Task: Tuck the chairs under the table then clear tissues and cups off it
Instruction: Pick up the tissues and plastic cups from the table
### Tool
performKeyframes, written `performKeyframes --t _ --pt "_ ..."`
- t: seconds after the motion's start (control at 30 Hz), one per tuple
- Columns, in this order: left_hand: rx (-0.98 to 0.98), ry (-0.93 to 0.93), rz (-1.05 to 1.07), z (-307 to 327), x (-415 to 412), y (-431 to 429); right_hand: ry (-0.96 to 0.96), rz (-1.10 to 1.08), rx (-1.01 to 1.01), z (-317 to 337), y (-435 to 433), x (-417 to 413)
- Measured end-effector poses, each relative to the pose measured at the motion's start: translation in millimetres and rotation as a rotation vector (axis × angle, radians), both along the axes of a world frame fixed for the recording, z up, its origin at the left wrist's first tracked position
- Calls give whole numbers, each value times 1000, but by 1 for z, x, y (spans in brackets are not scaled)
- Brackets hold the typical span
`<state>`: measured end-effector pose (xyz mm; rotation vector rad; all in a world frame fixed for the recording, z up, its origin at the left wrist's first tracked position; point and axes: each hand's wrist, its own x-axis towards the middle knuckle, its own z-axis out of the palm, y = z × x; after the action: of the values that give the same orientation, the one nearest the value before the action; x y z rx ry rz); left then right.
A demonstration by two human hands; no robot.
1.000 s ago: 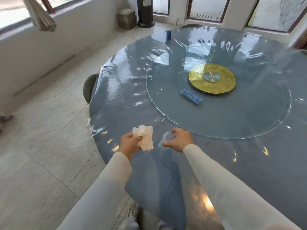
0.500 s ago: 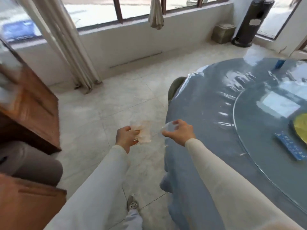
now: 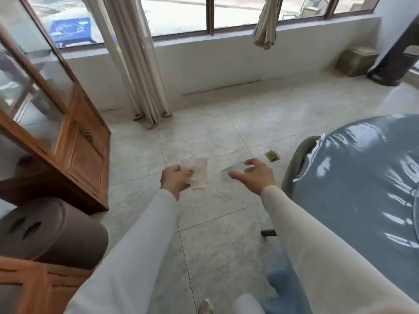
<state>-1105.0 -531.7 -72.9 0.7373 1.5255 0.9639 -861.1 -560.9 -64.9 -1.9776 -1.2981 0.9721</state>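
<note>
Turned away from the counter (image 3: 362, 177), now off to the right, the person holds both finds over the floor (image 3: 215, 137): left hand (image 3: 175, 181) gripping the crumpled tissue (image 3: 200, 175), right hand (image 3: 257, 176) curled round the clear cup (image 3: 233, 170), presumably for disposal.

No legible text, number or brand is showing anywhere in the head view. White marks are showing on the blue crate (image 3: 70, 30) outside the window (image 3: 181, 14), but they are blurring past reading.
</note>
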Motion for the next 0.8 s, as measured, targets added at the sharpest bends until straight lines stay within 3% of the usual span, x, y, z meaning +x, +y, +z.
performKeyframes --t 0.27,0.8 --pt "-3 -56 -80 -17 32 144 10 -89 -1 -11 134 32" --pt "30 50 -359 -7 195 460 115 -339 -9 -14 403 173"
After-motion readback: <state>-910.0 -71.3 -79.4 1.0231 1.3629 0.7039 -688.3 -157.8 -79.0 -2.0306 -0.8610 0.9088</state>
